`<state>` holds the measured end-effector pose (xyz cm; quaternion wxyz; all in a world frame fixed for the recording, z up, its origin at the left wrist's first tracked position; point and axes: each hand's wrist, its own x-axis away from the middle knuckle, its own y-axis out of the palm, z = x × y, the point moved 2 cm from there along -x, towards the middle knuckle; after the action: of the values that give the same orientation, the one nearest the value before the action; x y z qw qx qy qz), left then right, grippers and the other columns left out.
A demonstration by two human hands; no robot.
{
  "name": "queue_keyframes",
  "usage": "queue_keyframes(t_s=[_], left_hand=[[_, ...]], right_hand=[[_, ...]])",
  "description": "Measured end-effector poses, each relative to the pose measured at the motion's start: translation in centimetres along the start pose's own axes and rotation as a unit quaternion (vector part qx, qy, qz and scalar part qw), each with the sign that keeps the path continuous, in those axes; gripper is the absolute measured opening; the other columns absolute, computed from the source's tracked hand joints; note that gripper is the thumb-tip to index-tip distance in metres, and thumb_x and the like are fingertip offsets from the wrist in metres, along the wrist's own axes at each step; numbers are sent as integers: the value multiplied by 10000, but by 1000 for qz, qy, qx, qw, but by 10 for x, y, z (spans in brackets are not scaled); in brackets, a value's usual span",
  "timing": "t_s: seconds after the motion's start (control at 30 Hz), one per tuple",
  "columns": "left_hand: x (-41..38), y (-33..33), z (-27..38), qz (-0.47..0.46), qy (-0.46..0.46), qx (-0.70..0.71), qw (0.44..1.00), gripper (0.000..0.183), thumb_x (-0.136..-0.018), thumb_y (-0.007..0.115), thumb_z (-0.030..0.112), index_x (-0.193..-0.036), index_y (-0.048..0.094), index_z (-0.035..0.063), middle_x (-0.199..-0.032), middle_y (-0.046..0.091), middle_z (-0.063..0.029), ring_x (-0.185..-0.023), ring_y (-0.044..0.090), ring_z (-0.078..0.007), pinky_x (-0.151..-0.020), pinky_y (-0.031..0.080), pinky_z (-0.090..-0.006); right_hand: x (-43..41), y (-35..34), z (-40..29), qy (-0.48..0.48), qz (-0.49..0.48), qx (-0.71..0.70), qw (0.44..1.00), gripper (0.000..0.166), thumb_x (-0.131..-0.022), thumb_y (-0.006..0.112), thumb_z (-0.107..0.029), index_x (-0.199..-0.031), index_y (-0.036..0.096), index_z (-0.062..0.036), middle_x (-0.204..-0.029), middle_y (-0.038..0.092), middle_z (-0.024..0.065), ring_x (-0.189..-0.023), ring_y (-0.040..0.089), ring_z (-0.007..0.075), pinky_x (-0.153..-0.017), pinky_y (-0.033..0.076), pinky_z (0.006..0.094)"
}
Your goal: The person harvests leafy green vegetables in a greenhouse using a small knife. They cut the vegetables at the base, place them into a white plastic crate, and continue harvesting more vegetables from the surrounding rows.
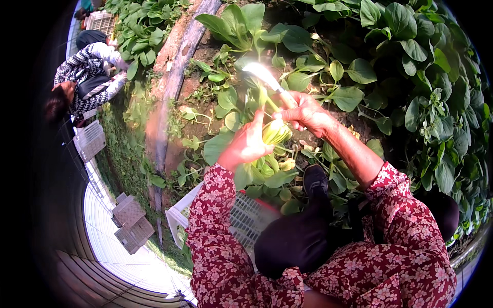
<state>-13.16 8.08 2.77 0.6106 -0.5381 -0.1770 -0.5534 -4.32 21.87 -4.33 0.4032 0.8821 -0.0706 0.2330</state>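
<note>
My left hand [248,144] is wrapped around a leafy green vegetable [276,131], a bok choy by its pale stalk base, whose leaves hang down below the hand. In my right hand [308,113] is the handle of a curved knife [265,75], like a small sickle. Its blade points up and left, washed out by glare. The fingers of my right hand are close to the cut-looking base of the vegetable, by a loose pale stalk [271,103]; I cannot tell whether they touch it.
Leafy plants [348,98] grow in soil ahead and densely at right. A white plastic crate [246,215] stands by my knee, partly behind my left arm. A weathered plank [188,46] edges the bed. Beyond it another person [88,77] crouches at greens; several crates [133,223] lie at far left.
</note>
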Motion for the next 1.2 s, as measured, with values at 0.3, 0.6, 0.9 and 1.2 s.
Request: queue_keyframes(t_s=[0.3,0.6,0.9,1.2], left_hand=[[-32,-7,-52,71,55,26,996,424,-646,621,128,-1051,570,14,-935,619,-168,-884,593,-281,-792,452,-347],[-99,-95,-71,161,-46,-464,870,255,-666,600,113,-908,654,52,-1426,273,-169,-829,652,-241,-714,502,-348],[-100,-74,-112,209,-65,-453,864,248,-653,650,115,-888,611,46,-993,546,-116,-798,628,-283,-705,464,-398],[-103,-63,-110,227,-63,-441,866,215,-653,646,128,-850,603,52,-938,546,-116,-763,627,-285,-707,435,-393]], right_hand=[[-4,1,10,-117,108,-243,957,232,-787,626,-10,-986,508,8,-703,574,62,-507,537,79,-401,387,161],[-74,4,12,-234,255,475,809,282,-853,487,-251,-930,563,9,-857,560,252,-810,543,422,-722,446,480],[-150,28,44,-129,150,504,841,293,-824,533,-205,-1062,491,-41,-1011,572,222,-913,565,401,-781,460,465],[-169,22,56,-99,147,568,804,298,-853,474,-213,-1121,508,-87,-974,596,196,-894,583,378,-769,467,453]])
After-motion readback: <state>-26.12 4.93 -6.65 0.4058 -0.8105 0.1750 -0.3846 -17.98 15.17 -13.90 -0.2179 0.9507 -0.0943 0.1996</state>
